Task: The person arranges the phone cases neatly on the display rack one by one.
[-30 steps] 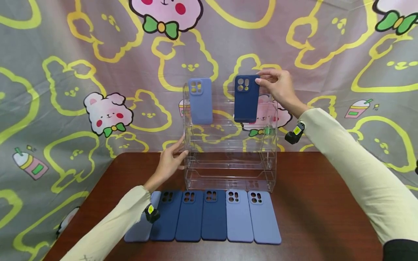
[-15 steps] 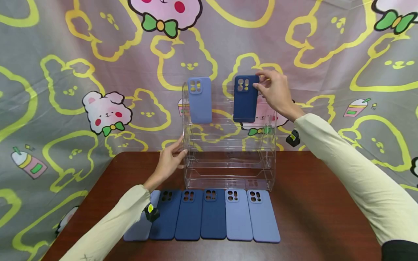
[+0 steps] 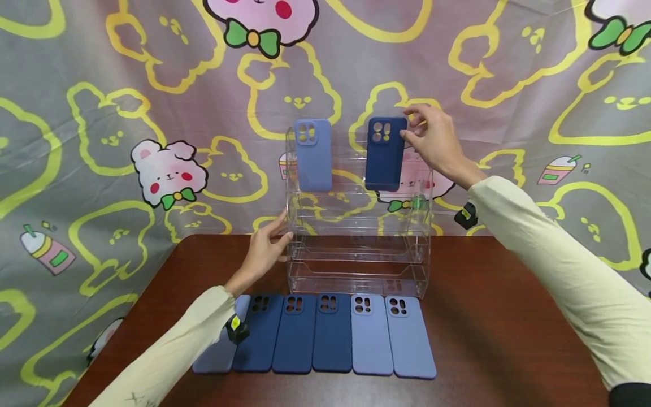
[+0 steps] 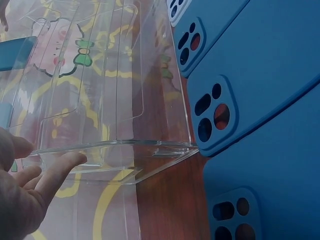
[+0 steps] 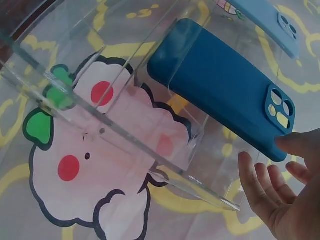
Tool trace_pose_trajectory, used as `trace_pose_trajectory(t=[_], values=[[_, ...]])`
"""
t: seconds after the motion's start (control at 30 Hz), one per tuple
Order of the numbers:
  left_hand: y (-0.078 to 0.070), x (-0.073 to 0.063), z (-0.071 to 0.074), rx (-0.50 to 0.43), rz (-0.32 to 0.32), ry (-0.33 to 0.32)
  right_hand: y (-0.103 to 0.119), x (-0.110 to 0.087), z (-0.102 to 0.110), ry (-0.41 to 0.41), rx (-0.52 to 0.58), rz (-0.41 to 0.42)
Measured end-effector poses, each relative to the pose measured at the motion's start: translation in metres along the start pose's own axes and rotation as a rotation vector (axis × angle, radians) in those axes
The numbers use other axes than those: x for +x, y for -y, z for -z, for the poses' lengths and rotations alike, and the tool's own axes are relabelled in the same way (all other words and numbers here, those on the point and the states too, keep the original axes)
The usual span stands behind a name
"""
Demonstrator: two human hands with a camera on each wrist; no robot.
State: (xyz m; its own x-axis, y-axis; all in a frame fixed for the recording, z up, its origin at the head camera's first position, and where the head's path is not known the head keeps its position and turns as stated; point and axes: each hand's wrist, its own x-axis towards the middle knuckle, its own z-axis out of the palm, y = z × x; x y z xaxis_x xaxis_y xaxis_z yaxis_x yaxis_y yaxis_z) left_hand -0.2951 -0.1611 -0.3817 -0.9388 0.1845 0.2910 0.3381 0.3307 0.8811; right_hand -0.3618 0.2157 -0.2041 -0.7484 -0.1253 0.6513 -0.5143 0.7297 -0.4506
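A clear acrylic tiered rack (image 3: 356,257) stands on the table. My left hand (image 3: 263,251) rests against its left side, fingers fairly straight. On the rack's top tier a dark blue phone case (image 3: 385,164) stands upright at the right. My right hand (image 3: 434,135) is at that case's top right corner. In the right wrist view the thumb touches the case (image 5: 215,85), while the other fingers are bent loosely beside its edge. A light blue phone case (image 3: 314,161) stands on the same tier at the left.
Several phone cases lie in a row before the rack: two light blue ones at the right, such as the light blue case (image 3: 409,345), then dark blue cases (image 3: 333,342). The left sleeve partly covers a light case (image 3: 216,359). A patterned curtain (image 3: 508,130) hangs behind the table (image 3: 488,316).
My right thumb has slid from the front of the dark blue case to its right edge, and the fingers have loosened. The left hand and both standing cases keep their places.
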Motion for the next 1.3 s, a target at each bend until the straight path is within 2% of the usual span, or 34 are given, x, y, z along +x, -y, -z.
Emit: trace_pose_trajectory(t=[0.13, 0.37, 0.53, 0.87, 1.0, 1.13, 1.3], values=[[0.000, -0.001, -0.001, 0.008, 0.013, 0.002, -0.002, -0.008, 0.004, 0.003, -0.008, 0.019], [-0.001, -0.001, 0.000, -0.007, -0.009, -0.009, -0.005, -0.026, 0.013, 0.005, 0.023, 0.016], [0.000, -0.001, -0.001, -0.004, -0.001, -0.006, -0.008, -0.044, 0.018, 0.007, 0.028, 0.013], [0.000, -0.001, -0.002, -0.007, 0.004, -0.019, -0.012, -0.083, 0.013, 0.074, 0.012, -0.012], [-0.001, -0.001, -0.002, 0.003, 0.002, -0.034, -0.015, -0.097, 0.007, 0.104, 0.056, -0.056], [-0.002, -0.001, -0.001, 0.020, -0.005, -0.040, -0.021, -0.112, 0.004, 0.167, 0.103, -0.118], [0.000, -0.002, -0.002, 0.012, -0.009, -0.026, -0.027, -0.129, 0.004, 0.308, 0.158, -0.237]])
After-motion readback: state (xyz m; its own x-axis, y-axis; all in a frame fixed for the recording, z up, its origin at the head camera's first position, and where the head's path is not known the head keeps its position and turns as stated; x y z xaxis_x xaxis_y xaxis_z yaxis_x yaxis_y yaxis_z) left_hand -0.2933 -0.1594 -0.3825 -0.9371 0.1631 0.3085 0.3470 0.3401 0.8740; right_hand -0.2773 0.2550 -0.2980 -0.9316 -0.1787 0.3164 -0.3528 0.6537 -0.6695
